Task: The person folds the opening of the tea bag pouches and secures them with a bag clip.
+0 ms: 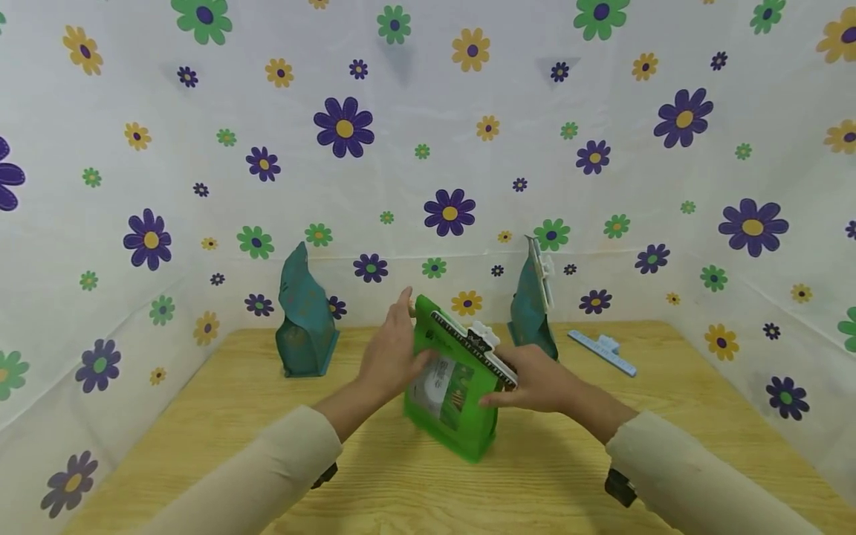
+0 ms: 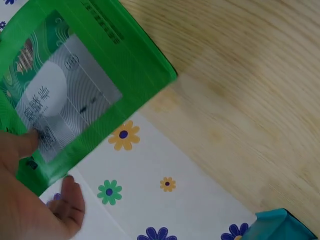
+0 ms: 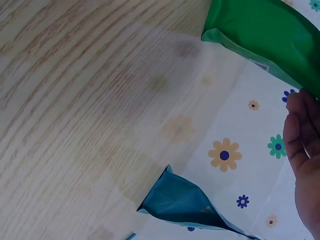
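Note:
A green stand-up bag (image 1: 461,416) with a printed label leans tilted over the middle of the table. Across its slanted top edge lies a black-and-white clip (image 1: 468,343) with a white lever. My left hand (image 1: 391,353) grips the bag's upper left side, thumb on the front by the label (image 2: 70,100); its fingers show past the bag's edge. At the opposite side my right hand (image 1: 538,379) holds the bag near the clip's lower end, thumb across the front. In the right wrist view, that hand's fingers (image 3: 302,117) meet the bag's edge.
Behind stand two teal bags, one at left (image 1: 304,319) with a bent top, one at right (image 1: 531,305) with a white clip (image 1: 545,275) along its top. A light-blue clip (image 1: 604,349) lies on the wooden table (image 1: 221,438). A flowered cloth (image 1: 401,178) surrounds the table.

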{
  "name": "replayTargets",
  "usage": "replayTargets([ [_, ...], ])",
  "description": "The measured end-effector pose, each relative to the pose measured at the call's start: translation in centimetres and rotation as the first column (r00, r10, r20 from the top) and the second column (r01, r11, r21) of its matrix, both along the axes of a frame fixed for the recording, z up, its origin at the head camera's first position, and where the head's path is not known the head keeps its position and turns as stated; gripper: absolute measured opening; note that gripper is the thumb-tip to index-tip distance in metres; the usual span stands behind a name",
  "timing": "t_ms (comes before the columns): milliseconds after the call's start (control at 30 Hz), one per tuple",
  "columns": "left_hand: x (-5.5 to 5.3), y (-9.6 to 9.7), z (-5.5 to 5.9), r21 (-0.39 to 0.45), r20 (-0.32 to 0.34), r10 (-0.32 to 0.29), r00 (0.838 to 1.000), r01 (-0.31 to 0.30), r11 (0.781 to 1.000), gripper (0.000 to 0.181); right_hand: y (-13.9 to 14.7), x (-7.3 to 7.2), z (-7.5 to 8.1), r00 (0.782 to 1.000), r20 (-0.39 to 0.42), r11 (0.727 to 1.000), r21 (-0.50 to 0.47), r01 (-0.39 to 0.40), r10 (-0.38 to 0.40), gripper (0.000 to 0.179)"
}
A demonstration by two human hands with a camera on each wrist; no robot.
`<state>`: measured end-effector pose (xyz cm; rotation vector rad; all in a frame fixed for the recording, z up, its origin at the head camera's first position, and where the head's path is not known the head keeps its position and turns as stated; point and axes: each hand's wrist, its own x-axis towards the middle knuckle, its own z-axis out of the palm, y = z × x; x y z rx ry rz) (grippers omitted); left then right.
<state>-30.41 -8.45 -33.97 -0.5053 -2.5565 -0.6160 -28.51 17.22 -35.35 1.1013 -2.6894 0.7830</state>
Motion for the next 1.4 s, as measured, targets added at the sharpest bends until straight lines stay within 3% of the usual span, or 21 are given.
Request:
replayTargets([
  [133,0.1,0.9,0.0,0.009,0.111,0.074,0.991,-0.076,0.997,0.100,-0.1,0.6,-0.1,0.998,-0.064,0.999,0.038,0.009,-0.007,0.049],
  [200,0.2,1.2,-0.1,-0.014,0.173,0.076,0.982,-0.074,0.997,0.091,-0.2,0.8,-0.1,0.992,-0.123,0.998,0.066,0.017,-0.008,0.050],
  [367,0.5,1.5,-0.6,-0.069,0.279,-0.031,0.960,0.052,0.996,0.059,-0.7,1.1,-0.4,0.973,-0.232,0.996,0.090,0.016,0.005,0.057],
  [500,0.7,1.6,-1.1,-0.048,0.274,-0.155,0.949,0.174,0.984,0.049,-1.1,1.1,-0.9,0.961,-0.276,0.997,0.076,0.000,0.021,0.055],
  [633,0.7,1.6,-1.5,-0.062,0.253,-0.241,0.937,0.264,0.963,0.046,-1.5,1.2,-1.3,0.960,-0.279,0.998,0.059,0.003,0.014,0.050],
  [867,0.8,1.4,-1.8,-0.103,0.198,-0.353,0.914,0.378,0.920,0.034,-2.3,1.6,-1.5,0.964,-0.251,0.990,0.091,0.111,-0.085,0.042],
  [1200,0.7,0.6,-2.4,-0.114,0.247,-0.421,0.873,0.457,0.882,0.029,-2.6,1.4,-1.7,0.962,-0.230,0.975,0.132,0.179,-0.145,0.044],
  [1400,0.7,0.4,-2.3,-0.105,0.318,-0.464,0.827,0.517,0.850,0.040,-2.6,0.7,-1.8,0.928,-0.311,0.953,0.149,0.262,-0.207,0.039],
])
